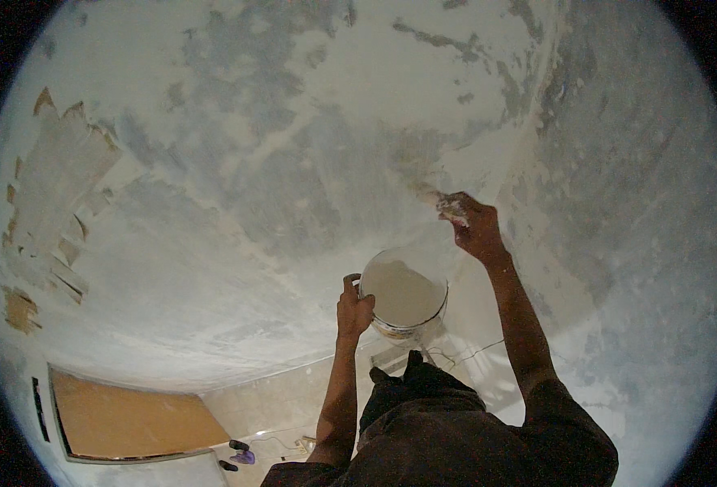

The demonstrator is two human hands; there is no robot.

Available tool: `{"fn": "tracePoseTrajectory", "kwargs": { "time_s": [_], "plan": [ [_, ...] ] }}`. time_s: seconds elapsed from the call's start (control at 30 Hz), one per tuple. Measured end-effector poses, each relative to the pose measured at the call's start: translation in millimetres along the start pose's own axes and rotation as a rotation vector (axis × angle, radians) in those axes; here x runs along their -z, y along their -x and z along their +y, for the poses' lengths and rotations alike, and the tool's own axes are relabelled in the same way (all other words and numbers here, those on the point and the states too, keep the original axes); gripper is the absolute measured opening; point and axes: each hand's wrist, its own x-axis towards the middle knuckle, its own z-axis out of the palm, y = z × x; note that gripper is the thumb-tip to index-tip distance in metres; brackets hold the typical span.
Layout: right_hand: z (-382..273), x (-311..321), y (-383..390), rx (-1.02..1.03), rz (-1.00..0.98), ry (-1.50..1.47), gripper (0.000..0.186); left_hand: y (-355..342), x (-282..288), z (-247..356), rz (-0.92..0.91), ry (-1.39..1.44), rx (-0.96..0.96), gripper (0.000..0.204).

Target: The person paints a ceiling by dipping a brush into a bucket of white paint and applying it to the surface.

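My left hand (355, 312) grips the rim of a round white bucket (409, 330) at its left side. Pale, creamy liquid (407, 294) fills part of the bucket, which is held up in front of my body. Farther up and to the right, my right hand (473, 226) is closed around what looks like a paintbrush (453, 209), smeared with white. Its pale tip meets the patchy grey-white wall (310, 187), beside a darker, damp-looking streak. My fingers hide much of the handle.
At the right, another grey wall (634, 203) meets the first in a corner. Peeled, brown-edged patches (70, 187) mark the left. An orange-brown door-like panel (131, 415) is at lower left, near dark and purple items (242, 456) on the floor. A thin cable (478, 351) runs below the bucket.
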Motion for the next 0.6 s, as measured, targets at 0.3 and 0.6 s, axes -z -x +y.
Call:
{"fn": "tracePoseTrajectory", "kwargs": {
  "time_s": [0.3,0.6],
  "plan": [
    [0.2,16.8,-48.1,0.002,0.195,0.101,0.025,-2.9,2.4,2.4,-0.041,-0.03,-0.047,0.055],
    [20.9,-8.1,7.0,-0.12,-0.087,-0.006,0.031,-6.4,-3.0,-0.7,-0.035,0.019,-0.089,0.053]
  ]
}}
